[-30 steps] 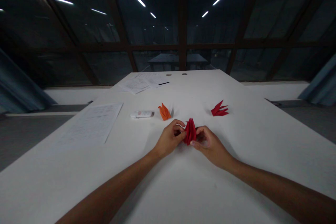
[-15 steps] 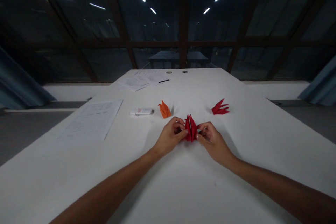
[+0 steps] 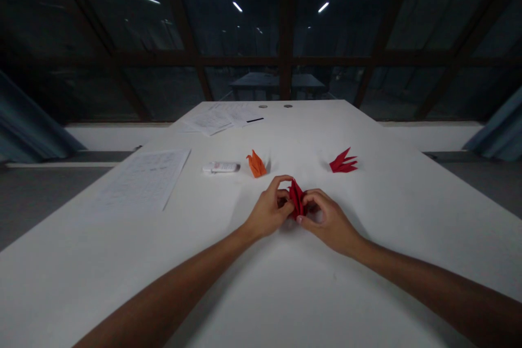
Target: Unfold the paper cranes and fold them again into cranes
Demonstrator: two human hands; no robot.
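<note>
Red folded paper [image 3: 297, 199] stands upright between the two hands, at the near middle of the white bench [image 3: 285, 293]. The left hand [image 3: 269, 209] pinches its left side, forefinger arched up to the top tip; the right hand [image 3: 329, 221] grips the right side, thumb at the lower edge. Beyond them sit an orange paper bird [image 3: 256, 165], just beside a white oblong item [image 3: 221, 167], and, well apart to the right, a red spiky paper piece [image 3: 342, 163]. Printed sheets [image 3: 141, 179] lie farther left.
</note>
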